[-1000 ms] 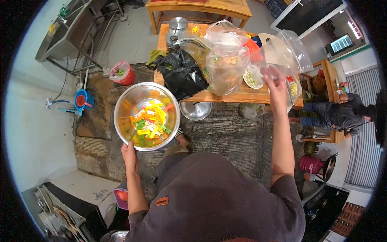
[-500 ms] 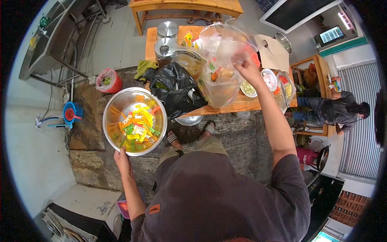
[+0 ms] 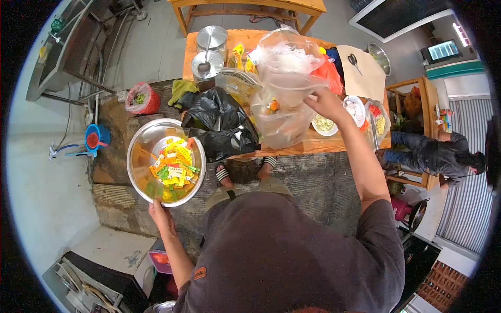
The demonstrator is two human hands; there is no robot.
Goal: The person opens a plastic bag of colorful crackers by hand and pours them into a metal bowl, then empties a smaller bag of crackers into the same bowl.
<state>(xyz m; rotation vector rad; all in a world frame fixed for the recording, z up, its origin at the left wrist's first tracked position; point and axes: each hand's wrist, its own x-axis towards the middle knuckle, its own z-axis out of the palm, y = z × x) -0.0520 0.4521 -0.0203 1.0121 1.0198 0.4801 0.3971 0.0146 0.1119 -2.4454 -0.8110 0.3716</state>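
A steel bowl (image 3: 136, 182) holding yellow, orange, green and white packets (image 3: 176, 166) hangs over the floor at the left. The fingers of my left hand (image 3: 160, 215) grip its near rim. Over the wooden table (image 3: 297, 148), my right hand (image 3: 327, 107) pinches the edge of a clear plastic bag (image 3: 284, 122), which has something orange inside. A black plastic bag (image 3: 219, 117) lies between the bowl and the clear bag. Just right of the clear bag is a plate of chopped pale-green food (image 3: 323, 124).
Two metal canisters (image 3: 211, 37), a red bag (image 3: 330, 73), scissors (image 3: 355, 62) on brown paper and a bowl of pale pieces (image 3: 355, 110) are on the table. A red bin (image 3: 145, 101) and blue bucket (image 3: 100, 136) stand left. Another person (image 3: 438, 154) is at the right.
The clear bag's raised upper part has come down, and my right hand has moved slightly lower and right with its edge. The bowl has shifted a little left.
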